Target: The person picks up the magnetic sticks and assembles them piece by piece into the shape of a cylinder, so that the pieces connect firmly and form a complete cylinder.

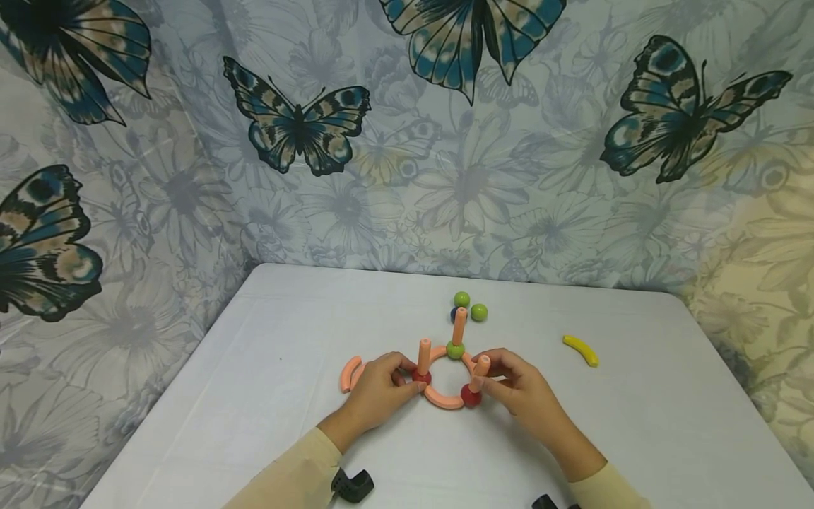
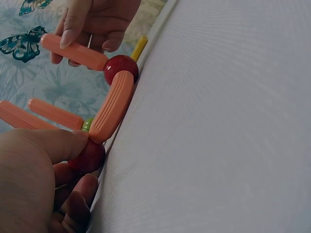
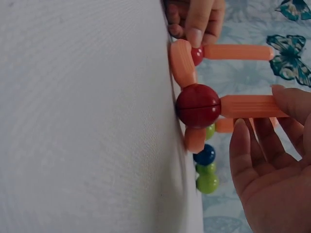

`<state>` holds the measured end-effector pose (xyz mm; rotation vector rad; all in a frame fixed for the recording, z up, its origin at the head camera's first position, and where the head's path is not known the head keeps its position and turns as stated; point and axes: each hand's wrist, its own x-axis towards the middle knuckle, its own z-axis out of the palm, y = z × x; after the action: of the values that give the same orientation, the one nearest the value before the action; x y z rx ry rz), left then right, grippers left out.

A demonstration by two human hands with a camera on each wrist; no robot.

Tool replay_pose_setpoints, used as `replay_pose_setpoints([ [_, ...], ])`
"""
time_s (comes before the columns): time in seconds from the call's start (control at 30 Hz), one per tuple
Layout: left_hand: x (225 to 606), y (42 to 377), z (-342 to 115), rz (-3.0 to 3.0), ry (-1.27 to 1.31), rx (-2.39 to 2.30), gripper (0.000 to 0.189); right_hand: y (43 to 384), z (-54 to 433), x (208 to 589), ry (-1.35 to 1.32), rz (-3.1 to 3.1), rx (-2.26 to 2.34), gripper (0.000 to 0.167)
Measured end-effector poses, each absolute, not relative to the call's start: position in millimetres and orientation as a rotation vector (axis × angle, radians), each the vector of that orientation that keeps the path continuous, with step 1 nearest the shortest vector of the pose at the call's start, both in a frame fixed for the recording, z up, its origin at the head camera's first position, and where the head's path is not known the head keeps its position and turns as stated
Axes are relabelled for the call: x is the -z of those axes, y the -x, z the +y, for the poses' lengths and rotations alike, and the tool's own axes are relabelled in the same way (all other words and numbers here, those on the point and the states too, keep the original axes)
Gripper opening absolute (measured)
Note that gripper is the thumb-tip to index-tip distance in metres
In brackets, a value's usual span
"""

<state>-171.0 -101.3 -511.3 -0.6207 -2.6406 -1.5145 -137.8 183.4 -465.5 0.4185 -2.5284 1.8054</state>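
Observation:
Curved orange rods (image 1: 443,401) and balls form a ring on the table, with an upright orange stick on each ball. My left hand (image 1: 380,390) pinches the left red ball (image 2: 90,156) between thumb and fingers, below its stick (image 1: 424,355). On the other side, my right hand (image 1: 523,390) holds the stick (image 3: 250,106) that rises from the right red ball (image 3: 198,106). This stick leans slightly in the head view. At the far side of the ring, a green ball (image 1: 455,350) carries the third stick (image 1: 459,327), touched by neither hand.
Behind the ring lie two loose green balls (image 1: 480,312) and a dark blue ball (image 3: 205,155). Loose curved orange pieces (image 1: 349,373) lie beside my left hand, partly hidden by it. A curved yellow piece (image 1: 581,351) rests on the white table (image 1: 661,417) at the right.

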Motion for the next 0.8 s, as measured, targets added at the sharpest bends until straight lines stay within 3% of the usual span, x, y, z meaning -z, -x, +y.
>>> replay_pose_setpoints([
  [0.43,510.6,169.3,-101.7,-2.669,0.588,1.512,0.016,141.7,181.8,470.2,-0.412,-2.636,-1.753,0.021],
  [0.8,509.7,169.2,-100.9,-2.681,0.588,1.506,0.016,141.5,179.7,471.8,-0.485,-2.637,-1.752,0.009],
])
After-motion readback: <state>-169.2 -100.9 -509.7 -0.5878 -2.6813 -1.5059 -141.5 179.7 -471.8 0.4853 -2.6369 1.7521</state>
